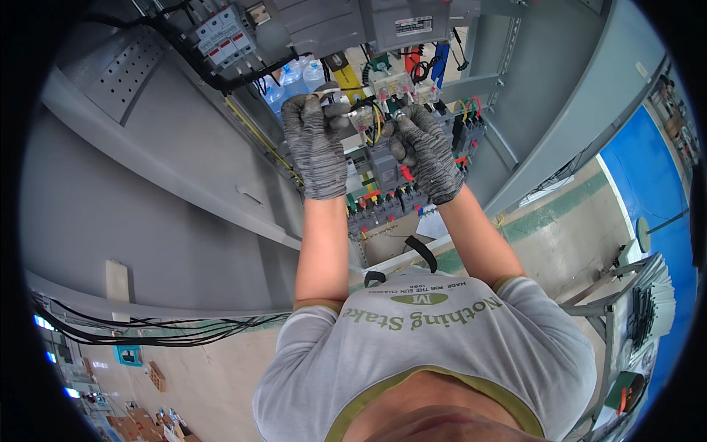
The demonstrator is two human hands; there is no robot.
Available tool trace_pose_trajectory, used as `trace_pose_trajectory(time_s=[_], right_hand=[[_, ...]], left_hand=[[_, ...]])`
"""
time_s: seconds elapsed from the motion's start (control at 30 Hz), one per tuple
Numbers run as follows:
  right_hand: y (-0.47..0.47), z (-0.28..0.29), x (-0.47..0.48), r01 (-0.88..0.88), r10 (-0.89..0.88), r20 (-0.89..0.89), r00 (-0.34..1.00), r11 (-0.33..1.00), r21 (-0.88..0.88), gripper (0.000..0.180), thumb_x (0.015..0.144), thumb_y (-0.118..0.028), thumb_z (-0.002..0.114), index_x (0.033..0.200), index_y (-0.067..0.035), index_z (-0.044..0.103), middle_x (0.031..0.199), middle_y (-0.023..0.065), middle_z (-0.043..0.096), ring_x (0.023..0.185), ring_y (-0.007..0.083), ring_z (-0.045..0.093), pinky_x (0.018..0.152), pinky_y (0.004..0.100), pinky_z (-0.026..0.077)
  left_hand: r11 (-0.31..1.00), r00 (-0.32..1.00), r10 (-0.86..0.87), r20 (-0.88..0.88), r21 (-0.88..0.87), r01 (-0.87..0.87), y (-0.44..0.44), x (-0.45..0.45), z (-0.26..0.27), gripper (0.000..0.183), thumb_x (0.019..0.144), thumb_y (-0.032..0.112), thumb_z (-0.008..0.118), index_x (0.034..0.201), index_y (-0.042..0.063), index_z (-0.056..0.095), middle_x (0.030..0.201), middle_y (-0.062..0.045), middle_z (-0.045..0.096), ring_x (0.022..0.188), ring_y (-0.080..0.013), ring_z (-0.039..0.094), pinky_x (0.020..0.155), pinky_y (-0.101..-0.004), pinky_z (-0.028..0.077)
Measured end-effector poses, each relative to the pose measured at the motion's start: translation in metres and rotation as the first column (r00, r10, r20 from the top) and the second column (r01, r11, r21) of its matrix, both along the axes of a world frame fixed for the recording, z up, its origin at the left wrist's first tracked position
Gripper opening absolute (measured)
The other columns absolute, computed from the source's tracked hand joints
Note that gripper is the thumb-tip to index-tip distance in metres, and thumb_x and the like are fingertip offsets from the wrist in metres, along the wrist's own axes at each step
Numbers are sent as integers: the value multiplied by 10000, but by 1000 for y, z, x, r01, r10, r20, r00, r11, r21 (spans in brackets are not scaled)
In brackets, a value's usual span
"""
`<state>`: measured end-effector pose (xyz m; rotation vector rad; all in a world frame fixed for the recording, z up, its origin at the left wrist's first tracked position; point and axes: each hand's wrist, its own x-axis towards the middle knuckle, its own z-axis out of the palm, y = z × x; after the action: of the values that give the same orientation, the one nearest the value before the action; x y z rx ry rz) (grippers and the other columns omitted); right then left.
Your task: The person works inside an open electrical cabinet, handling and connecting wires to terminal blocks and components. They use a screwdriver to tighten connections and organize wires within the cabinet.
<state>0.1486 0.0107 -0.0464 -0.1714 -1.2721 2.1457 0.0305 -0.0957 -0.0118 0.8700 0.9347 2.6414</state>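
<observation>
Both hands wear grey knitted gloves inside an open electrical cabinet. My left hand [316,141] is raised beside the yellow busbar [348,80], its fingers curled around a thin light-coloured item that I cannot make out. My right hand [425,149] has its thumb and fingertips at a small metal fastener [399,115] near a transparent-covered component [391,83]. Between the hands, black and yellow wires [377,124] loop in front of another clear-covered part. Below them sits a grey circuit breaker [388,171], above a row of smaller breakers [386,212] with coloured terminals.
A white device with red windows [225,41] and a black cable bundle [221,83] are at upper left. The cabinet's grey door [154,221] spans the left. More breakers [469,132] stand right of my right hand. A metal rack [602,309] holds sheets at lower right.
</observation>
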Motion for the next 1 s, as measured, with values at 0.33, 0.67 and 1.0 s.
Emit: trace_pose_trajectory(time_s=[0.33, 0.67, 1.0], right_hand=[[12, -7, 18, -64, 63, 58, 996, 998, 19, 51, 978, -152, 456, 989, -104, 441, 838, 74, 608, 495, 59, 468, 376, 163, 329], [29, -5, 37, -153, 157, 60, 986, 986, -66, 60, 957, -136, 467, 916, -94, 457, 755, 49, 615, 439, 50, 446, 351, 173, 313], [-1, 31, -4, -160, 170, -36, 985, 969, 185, 54, 949, -131, 494, 952, -100, 450, 765, 45, 633, 475, 59, 468, 414, 192, 353]], left_hand=[[993, 966, 84, -243, 107, -59, 20, 35, 17, 267, 993, 232, 432, 1152, 17, 433, 1209, -249, 514, 1066, -326, 591, 912, -381, 525], [915, 924, 234, -302, -252, -314, 28, 4, -16, 166, 916, 185, 599, 965, 45, 524, 910, -102, 607, 756, -149, 599, 692, -277, 499], [801, 771, 465, -435, -165, -576, 61, -45, -1, 150, 836, 138, 683, 940, 38, 642, 929, -57, 612, 865, -149, 568, 803, -300, 453]])
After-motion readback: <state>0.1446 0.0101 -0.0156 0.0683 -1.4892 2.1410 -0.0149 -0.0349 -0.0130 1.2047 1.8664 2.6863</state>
